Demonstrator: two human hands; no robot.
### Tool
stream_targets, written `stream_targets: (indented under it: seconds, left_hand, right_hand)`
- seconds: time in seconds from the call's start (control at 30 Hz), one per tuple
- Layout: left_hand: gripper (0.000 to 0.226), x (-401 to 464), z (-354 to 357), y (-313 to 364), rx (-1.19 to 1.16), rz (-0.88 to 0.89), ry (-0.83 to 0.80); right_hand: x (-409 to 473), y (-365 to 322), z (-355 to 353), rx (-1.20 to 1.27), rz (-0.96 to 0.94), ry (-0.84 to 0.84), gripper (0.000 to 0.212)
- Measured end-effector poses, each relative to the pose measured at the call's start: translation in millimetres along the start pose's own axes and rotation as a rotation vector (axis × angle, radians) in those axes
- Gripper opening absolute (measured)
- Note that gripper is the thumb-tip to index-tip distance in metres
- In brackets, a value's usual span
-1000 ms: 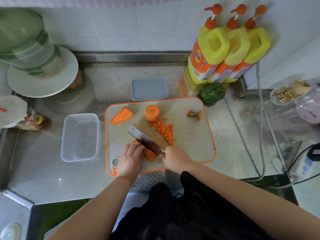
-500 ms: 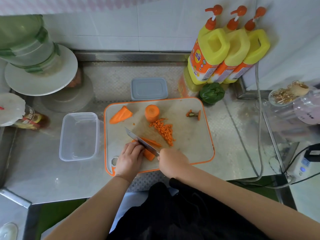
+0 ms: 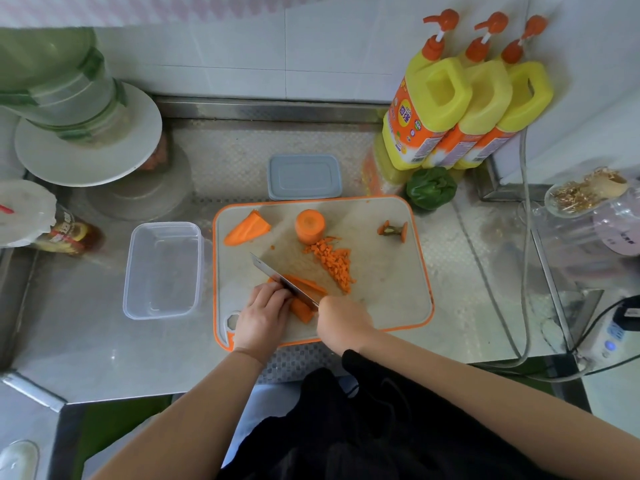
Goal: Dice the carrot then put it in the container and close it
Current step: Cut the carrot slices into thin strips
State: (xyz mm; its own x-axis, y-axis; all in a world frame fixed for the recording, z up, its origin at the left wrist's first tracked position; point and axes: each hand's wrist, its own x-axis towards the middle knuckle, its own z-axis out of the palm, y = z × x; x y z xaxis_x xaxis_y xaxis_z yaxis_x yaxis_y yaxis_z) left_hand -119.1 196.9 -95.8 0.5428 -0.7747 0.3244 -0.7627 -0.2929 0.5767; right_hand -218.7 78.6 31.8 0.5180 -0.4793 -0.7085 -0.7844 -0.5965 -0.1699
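- Our left hand (image 3: 262, 315) curls its fingers down onto the carrot piece (image 3: 300, 308), low centre of the frame
- Our right hand (image 3: 341, 322) grips the knife (image 3: 282, 280), blade against those knuckles
- Diced carrot (image 3: 332, 259) lies above; the clear container (image 3: 162, 270) stands left

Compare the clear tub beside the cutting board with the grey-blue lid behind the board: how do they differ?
The clear container is see-through and deep; the grey-blue lid is opaque and flat. The container sits left of the cutting board; the lid lies behind it. Both are rounded rectangles resting apart on the metal counter, with no carrot in them.
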Motion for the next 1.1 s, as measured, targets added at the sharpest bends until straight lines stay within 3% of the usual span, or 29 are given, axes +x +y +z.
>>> stream_targets:
  seconds: [0.2,0.5,0.7,0.9,1.1]
  left_hand:
    - [0.027,-0.7,-1.0,-0.4,-0.012,-0.03,-0.033]
    - [0.028,1.1,-4.6,3.5,-0.01,-0.036,-0.03]
    - [0.022,-2.6,-1.6,0.5,0.022,-0.029,-0.044]
    - [0.027,-1.2,-3.9,4.7,0.047,-0.029,-0.055]
    - [0.024,-0.6,-2.1,3.4,0.051,-0.01,-0.014]
  right_hand:
    - [10.4,9.1,7.0,0.085,0.019,-0.019,0.013]
    - [10.2,19.5,14.4,0.104,0.01,-0.027,0.031]
    - [-6.9,21.9,4.4,0.182,0.002,-0.006,0.026]
    - [-17.5,11.8,0.7,0.104,-0.038,0.035,0.03]
    - [-13.8,7.3,-2.6,0.012,-0.011,0.025,0.016]
